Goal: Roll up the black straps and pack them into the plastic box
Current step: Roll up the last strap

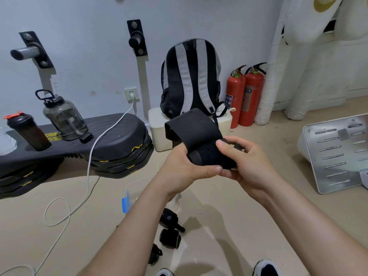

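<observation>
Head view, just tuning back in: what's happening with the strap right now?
A person holds a black strap in both hands, left hand and right hand. One end is rolled up between the fingers, and the loose end arches up and away. Other rolled straps lie on the floor below, near a clear plastic box that is only partly in view.

Strap [199, 134] I've got: plain blk. Backpack [189, 76]: blk w/ grey stripes. Fire extinguishers [250, 96]: red. Charger cable [88, 170]: white. Step platforms [119, 140]: blk, yellow marks. Shaker lid [15, 115]: orange.
</observation>
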The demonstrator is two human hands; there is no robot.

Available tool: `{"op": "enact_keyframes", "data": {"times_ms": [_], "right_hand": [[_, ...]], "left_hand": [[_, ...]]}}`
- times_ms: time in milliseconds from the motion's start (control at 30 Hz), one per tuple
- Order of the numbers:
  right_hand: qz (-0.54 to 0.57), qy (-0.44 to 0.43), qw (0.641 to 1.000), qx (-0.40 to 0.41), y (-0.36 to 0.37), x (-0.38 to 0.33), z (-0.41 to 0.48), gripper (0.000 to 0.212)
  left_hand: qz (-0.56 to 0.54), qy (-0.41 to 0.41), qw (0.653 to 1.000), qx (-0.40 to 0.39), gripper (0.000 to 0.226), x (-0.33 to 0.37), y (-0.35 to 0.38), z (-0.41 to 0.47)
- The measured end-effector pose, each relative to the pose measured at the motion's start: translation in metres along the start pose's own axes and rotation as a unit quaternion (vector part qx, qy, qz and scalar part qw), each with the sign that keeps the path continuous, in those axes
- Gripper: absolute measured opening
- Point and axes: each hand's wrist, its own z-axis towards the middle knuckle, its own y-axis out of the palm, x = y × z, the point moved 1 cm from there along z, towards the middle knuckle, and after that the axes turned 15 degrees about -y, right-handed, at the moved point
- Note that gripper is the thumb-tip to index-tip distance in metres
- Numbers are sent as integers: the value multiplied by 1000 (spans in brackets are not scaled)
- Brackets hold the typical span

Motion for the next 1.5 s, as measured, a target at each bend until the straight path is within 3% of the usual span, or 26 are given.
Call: {"op": "enact_keyframes", "data": {"times_ms": [167,300,367,433,733,933,1100,1167,1267,1333,1500], "right_hand": [[-99,16,994,-35,-2,0,0,28],[-62,8,988,-138,-4,-8,-4,30],[-33,2,984,-174,-2,-10,-5,33],[-25,-8,988,-153,-2,-8,-5,37],[-80,-22,995,-62,1,-4,-3,25],[-93,-2,995,-45,3,-8,-2,20],[-119,37,992,-35,2,-4,0,12],[-73,51,994,-57,-1,-8,-1,5],[26,53,992,-116,-6,-14,-2,21],[13,33,990,-133,-7,-16,-2,29],[-39,-15,994,-99,-8,-14,1,24]], "left_hand": [[20,-3,999,42,24,2,2,0],[-11,-29,999,39,12,3,0,0],[-20,-34,998,45,26,3,1,1],[-21,-43,998,52,33,3,3,1],[-44,-45,997,44,31,-1,0,3],[-20,-7,999,-29,67,-2,-3,-1],[12,28,999,17,46,-1,10,-2],[-11,36,999,37,43,0,11,0],[-52,39,996,59,44,1,10,3],[-70,29,995,58,42,1,10,3],[-61,43,997,20,46,2,7,4]]}}
